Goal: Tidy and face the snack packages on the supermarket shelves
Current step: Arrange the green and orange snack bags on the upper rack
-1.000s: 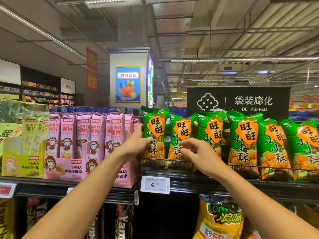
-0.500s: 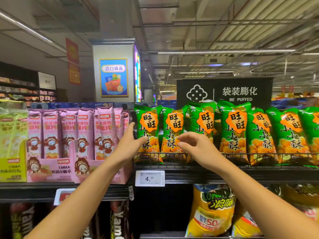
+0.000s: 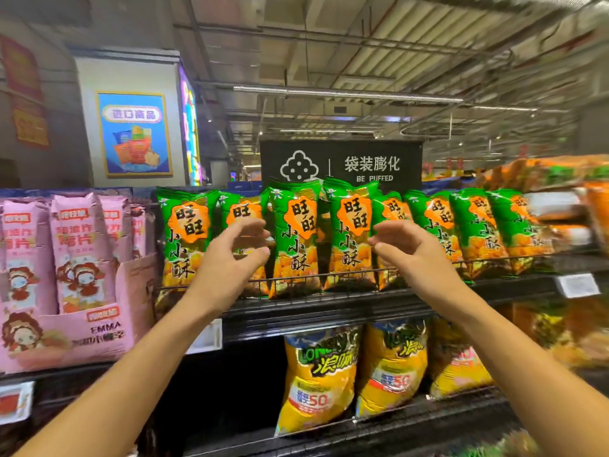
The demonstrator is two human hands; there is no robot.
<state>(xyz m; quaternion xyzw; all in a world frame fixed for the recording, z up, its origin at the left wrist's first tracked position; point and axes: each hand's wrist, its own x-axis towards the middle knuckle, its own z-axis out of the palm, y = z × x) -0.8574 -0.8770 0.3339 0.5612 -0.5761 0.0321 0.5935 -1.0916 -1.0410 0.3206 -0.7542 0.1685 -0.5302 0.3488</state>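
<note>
Green puffed-snack bags (image 3: 296,235) mostly upright and facing out; both hands, left hand (image 3: 230,258) and right hand (image 3: 408,250), loosely spread, holding nothing; right-end bags lean, unfaced.

Store brightly lit from above; long ceiling tube light (image 3: 346,93) gives even, cool light. Green snack bags (image 3: 296,235) show white glare streaks on glossy film. Lower shelf (image 3: 329,315) casts dark shadow behind yellow bags (image 3: 316,374). Motion blur strong at right edge and over pink boxes (image 3: 79,255) at left; both hands slightly smeared. Black sign (image 3: 341,163) at centre fairly sharp. Wide-angle lens bends ceiling lines and shelf edges toward corners.
</note>
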